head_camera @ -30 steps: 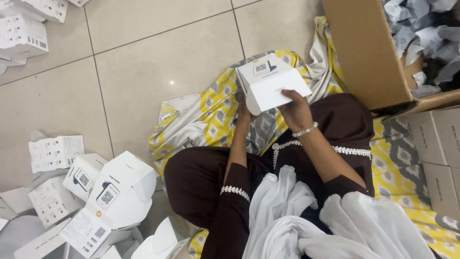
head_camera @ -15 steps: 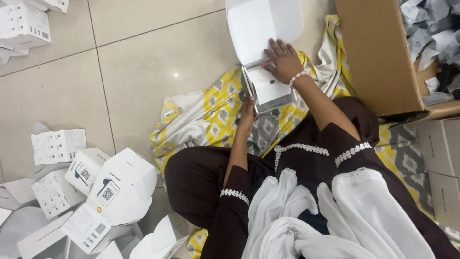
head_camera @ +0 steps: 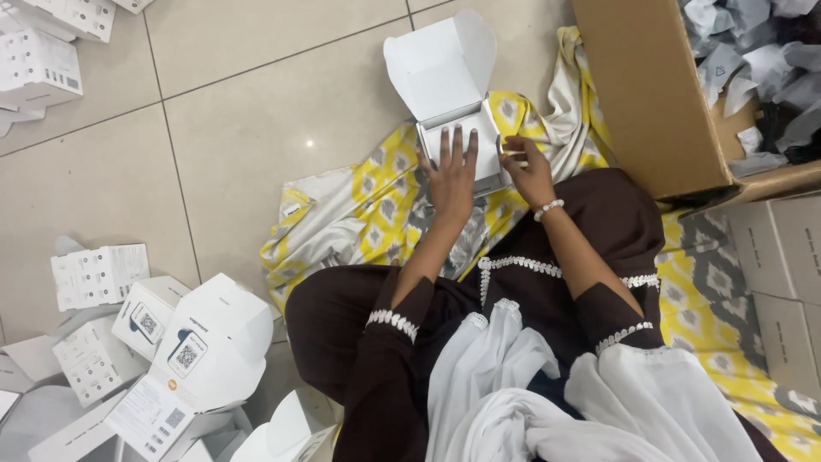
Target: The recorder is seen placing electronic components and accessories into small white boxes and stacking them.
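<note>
A small white carton lies on the yellow patterned cloth in front of my knees, its lid flap standing open toward the far side. My left hand lies flat over the carton's body with fingers spread. My right hand, with a bead bracelet at the wrist, pinches the carton's right side flap. Whether anything is inside the carton is hidden by my hands.
A heap of white cartons, some open, lies on the tiled floor at lower left, with more at upper left. A large brown cardboard box holding grey bagged items stands at upper right. Stacked closed cartons sit at right.
The carton was held closed in the air, then set down on the cloth and its lid swung open. Both hands now rest on its body.
</note>
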